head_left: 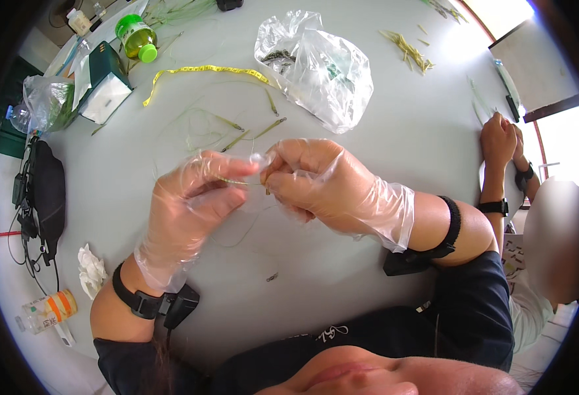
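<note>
Both of my hands wear clear plastic gloves and meet over the grey table, close in front of me. A thin green line [242,183] stretches between them. My right hand [312,181] pinches its end with thumb and forefinger, where a small brownish piece pokes out below. My left hand [197,191] has the line running in among its curled fingers, thumb and forefinger tips a little apart. A thin loop of line hangs beneath the hands. Just beyond lie several green line pieces [237,140] with thicker sleeves and small dark metal ends. A tiny metal piece [272,277] lies nearer me.
Farther back are a yellow tape measure [204,68], a clear plastic bag [329,72], a green-labelled bottle [136,38] and a tissue box [107,85]. Tan tubes [408,51] lie far right, near another person's hands [500,138]. A black pouch [46,197] with cables is left.
</note>
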`<action>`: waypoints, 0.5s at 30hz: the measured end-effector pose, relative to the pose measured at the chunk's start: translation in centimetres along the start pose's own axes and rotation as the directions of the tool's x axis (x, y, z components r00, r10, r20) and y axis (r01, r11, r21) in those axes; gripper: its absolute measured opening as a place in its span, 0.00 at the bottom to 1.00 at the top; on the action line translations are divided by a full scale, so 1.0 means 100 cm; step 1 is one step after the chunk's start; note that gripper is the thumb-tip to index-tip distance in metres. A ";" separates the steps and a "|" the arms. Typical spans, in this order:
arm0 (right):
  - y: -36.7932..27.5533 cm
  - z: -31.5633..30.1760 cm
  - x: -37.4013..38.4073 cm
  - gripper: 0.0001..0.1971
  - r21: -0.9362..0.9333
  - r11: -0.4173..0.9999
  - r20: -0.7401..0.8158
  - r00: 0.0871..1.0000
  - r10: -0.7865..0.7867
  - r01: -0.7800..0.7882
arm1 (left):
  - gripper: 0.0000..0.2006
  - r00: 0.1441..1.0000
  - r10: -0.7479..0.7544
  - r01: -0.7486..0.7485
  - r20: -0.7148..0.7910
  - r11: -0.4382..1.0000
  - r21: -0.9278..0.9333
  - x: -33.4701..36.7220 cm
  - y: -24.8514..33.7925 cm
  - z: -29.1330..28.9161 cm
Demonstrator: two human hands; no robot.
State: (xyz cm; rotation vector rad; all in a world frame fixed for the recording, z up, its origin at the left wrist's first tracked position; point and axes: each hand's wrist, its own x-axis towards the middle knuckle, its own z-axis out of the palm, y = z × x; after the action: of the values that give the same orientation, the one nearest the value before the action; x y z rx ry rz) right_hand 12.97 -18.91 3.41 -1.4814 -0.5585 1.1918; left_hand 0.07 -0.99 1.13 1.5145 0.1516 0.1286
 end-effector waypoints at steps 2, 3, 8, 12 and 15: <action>0.002 0.003 0.002 0.10 -0.035 0.999 -0.015 1.000 0.018 -0.018 | 0.11 0.999 0.035 -0.035 0.008 0.999 -0.023 0.001 -0.004 -0.004; 0.002 0.004 0.002 0.10 -0.068 0.997 -0.028 0.999 0.034 -0.036 | 0.08 0.998 0.068 -0.068 0.013 0.997 -0.043 0.001 -0.005 -0.005; 0.003 0.002 0.003 0.10 -0.116 0.993 0.006 1.000 0.016 -0.015 | 0.09 1.000 -0.014 0.016 0.017 0.996 -0.087 0.002 0.001 -0.003; 0.003 -0.001 0.002 0.09 -0.148 0.988 0.071 0.996 0.047 -0.037 | 0.13 0.996 -0.030 0.035 0.084 0.998 -0.057 0.003 0.007 0.000; 0.002 -0.002 0.001 0.10 -0.098 0.993 0.089 0.993 0.076 -0.067 | 0.15 0.997 -0.048 0.053 0.063 0.995 -0.085 0.002 0.010 0.002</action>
State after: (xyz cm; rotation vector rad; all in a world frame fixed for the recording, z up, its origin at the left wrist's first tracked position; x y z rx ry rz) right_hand 13.15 -18.97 3.16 -1.5433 -0.6368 1.3108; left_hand 0.35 -1.09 2.11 1.4252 0.1340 0.0483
